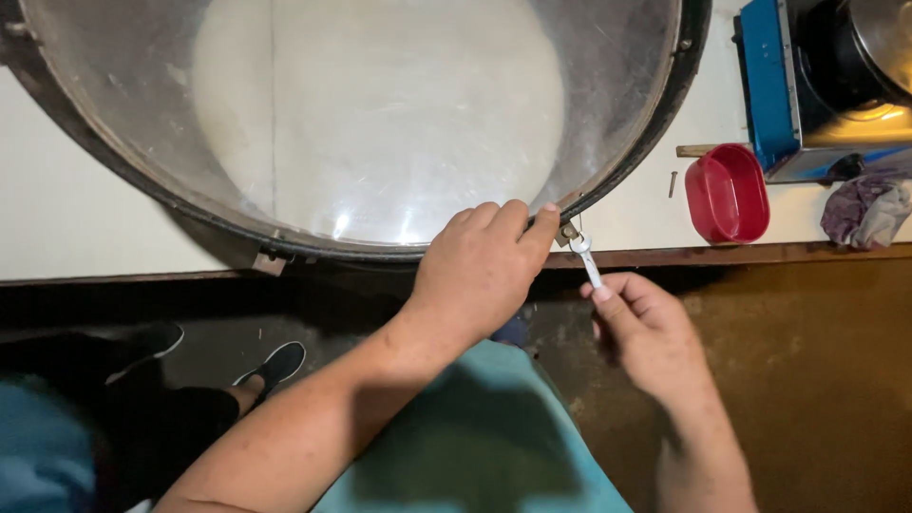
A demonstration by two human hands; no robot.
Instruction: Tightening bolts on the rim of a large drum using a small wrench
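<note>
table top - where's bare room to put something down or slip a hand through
Bare table lies left of the big drum, down to the front edge. A narrower strip runs between the drum's rim and the red tub. It is crowded at the rim lug, where the left hand and the right hand with its small wrench meet.

A red oval plastic bowl (727, 193) sits at the right on the pale worktop (76, 209), near a crumpled purple cloth (866, 209) and a blue metal box (768, 81).
</note>
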